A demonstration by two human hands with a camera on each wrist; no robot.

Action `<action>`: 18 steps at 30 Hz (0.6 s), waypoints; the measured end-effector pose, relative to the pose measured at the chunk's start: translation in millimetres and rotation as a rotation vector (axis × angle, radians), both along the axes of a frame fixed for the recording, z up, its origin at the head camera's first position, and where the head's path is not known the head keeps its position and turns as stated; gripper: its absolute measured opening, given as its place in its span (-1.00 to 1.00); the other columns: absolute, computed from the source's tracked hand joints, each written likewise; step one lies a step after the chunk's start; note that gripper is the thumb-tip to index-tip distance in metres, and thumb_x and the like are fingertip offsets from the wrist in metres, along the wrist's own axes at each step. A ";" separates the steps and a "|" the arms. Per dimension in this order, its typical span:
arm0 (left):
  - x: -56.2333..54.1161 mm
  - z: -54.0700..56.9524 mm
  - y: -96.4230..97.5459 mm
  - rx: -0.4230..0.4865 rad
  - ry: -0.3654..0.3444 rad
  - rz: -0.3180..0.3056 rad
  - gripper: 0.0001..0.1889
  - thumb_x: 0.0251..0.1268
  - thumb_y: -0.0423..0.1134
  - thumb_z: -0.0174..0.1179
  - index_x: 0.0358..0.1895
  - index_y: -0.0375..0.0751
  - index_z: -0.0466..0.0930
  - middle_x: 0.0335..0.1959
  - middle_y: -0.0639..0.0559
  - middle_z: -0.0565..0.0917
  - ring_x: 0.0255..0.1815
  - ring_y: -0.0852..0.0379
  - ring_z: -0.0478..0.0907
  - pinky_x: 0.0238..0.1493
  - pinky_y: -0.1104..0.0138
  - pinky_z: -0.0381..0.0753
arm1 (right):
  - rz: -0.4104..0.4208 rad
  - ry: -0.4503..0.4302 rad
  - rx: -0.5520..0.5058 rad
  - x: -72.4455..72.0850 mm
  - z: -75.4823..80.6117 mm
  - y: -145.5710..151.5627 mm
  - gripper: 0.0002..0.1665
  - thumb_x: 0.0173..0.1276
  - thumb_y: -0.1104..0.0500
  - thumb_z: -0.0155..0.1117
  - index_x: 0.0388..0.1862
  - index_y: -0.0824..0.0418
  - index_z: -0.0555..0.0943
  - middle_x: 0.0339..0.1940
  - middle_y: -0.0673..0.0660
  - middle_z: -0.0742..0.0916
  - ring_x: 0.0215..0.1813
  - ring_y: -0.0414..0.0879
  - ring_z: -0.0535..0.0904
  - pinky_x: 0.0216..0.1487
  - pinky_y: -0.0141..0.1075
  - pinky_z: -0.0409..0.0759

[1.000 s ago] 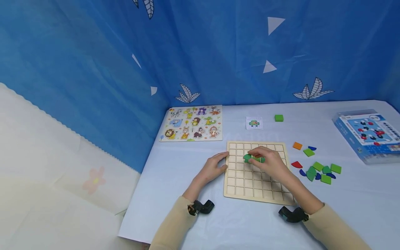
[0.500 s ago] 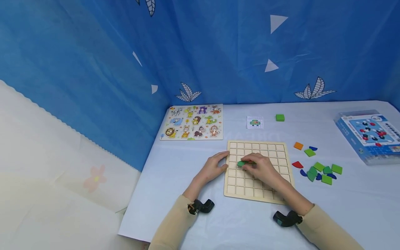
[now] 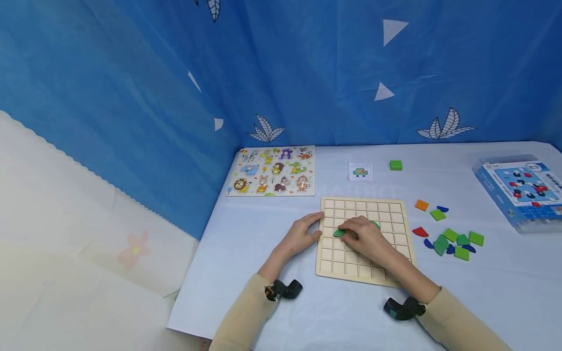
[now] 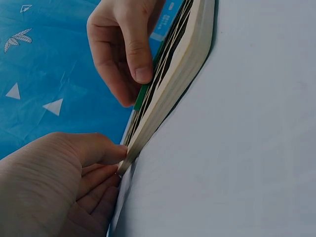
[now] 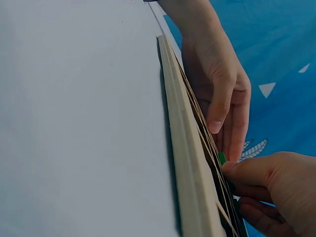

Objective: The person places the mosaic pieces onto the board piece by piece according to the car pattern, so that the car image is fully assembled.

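Observation:
A square wooden grid board (image 3: 332, 267) lies on the white-covered table. The right hand (image 3: 368, 236) is over its middle-left cells, thumb and fingertips pinching a green quarter-round piece (image 3: 338, 233) close over the grid. Part of another green piece (image 3: 375, 224) shows behind the knuckles; the hand hides the cells beneath. At the board's left edge, the left hand (image 3: 301, 235) rests thumb and fingertips against the rim. In the left wrist view, the left thumb (image 4: 106, 149) meets the board's side. A bit of the green piece (image 5: 221, 158) shows at the right thumb in the right wrist view.
Right of the board lie several loose pieces, among them an orange square (image 3: 422, 205), a red quarter-round (image 3: 420, 232) and green squares (image 3: 476, 238). Behind are a pattern card (image 3: 360, 172), a green block (image 3: 396, 165), an animal puzzle (image 3: 270, 171) and a boxed set (image 3: 522, 190).
The right hand has moved left and slightly toward the person with the green quarter-round piece, uncovering part of another green piece behind it. The left hand has stayed at the board's edge.

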State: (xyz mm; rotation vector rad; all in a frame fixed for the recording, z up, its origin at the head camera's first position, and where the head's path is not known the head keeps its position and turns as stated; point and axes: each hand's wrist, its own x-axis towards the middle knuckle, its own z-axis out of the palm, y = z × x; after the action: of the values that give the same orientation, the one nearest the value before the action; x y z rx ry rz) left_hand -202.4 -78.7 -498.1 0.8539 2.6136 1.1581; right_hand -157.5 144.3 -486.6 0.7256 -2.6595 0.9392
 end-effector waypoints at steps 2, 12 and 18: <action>0.5 0.4 0.4 0.001 0.001 -0.001 -0.45 0.32 -0.31 0.16 0.37 -0.23 0.30 0.34 -0.06 0.36 0.36 0.10 0.23 0.34 0.37 0.23 | 0.004 0.002 0.013 0.4 0.6 0.0 -0.69 0.10 0.25 0.46 -0.13 0.25 0.69 -0.15 0.13 0.71 -0.06 0.04 0.57 -0.11 -0.11 0.61; 0.1 0.3 0.1 -0.007 0.008 0.003 -0.45 0.32 -0.31 0.16 0.37 -0.22 0.30 0.34 -0.05 0.36 0.36 0.12 0.23 0.34 0.37 0.22 | -0.003 0.002 0.003 0.7 2.0 -0.7 -0.69 0.10 0.26 0.45 -0.13 0.26 0.69 -0.16 0.13 0.71 -0.08 0.03 0.57 -0.11 -0.10 0.61; 0.1 0.4 0.1 -0.004 0.012 -0.003 -0.45 0.32 -0.31 0.15 0.37 -0.22 0.29 0.34 -0.04 0.36 0.36 0.11 0.23 0.34 0.36 0.23 | 0.000 -0.021 -0.022 3.0 4.4 -0.2 -0.69 0.12 0.24 0.45 -0.12 0.24 0.69 -0.15 0.12 0.70 -0.07 0.02 0.57 -0.10 -0.09 0.61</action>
State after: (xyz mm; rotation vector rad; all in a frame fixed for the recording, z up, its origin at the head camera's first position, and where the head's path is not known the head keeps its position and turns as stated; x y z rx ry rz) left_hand -202.3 -78.6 -497.7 0.8663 2.6220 1.1502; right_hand -154.4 144.1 -482.2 0.7151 -2.6634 0.9795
